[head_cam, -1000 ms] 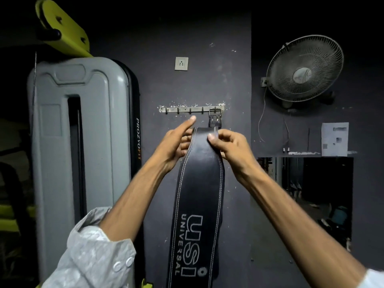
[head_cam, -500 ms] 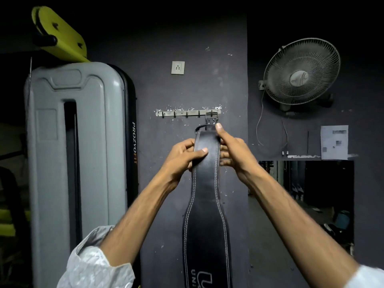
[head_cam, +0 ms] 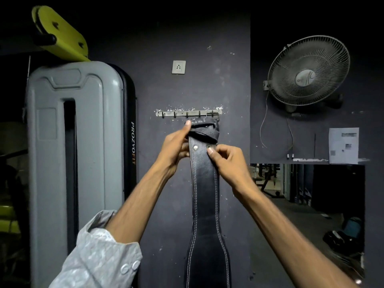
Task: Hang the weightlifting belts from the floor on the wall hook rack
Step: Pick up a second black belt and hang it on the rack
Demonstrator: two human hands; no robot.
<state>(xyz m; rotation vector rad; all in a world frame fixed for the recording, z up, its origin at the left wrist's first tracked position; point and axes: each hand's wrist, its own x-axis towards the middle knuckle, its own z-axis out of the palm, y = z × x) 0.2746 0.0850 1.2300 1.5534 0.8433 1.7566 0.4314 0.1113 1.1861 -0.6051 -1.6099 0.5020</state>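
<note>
L hand (head_cam: pixel 174 146), R hand (head_cam: pixel 228 161) pinch belt (head_cam: pixel 205 194) top (buckle (head_cam: pixel 213 115) on rack (head_cam: pixel 180 113)).

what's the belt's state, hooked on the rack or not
Hooked, it seems: the buckle hangs at the right end of the rack and the belt drops straight down, left hand and right hand gripping its top.

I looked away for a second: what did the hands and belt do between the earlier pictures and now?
The left hand reached up, its fingers now at the folded top of the belt just under the hook rack. The right hand slid down from the top and pinches the belt's edge beside the rivets. Both hands kept hold; the buckle stayed on the rack's right-end hook.
</note>
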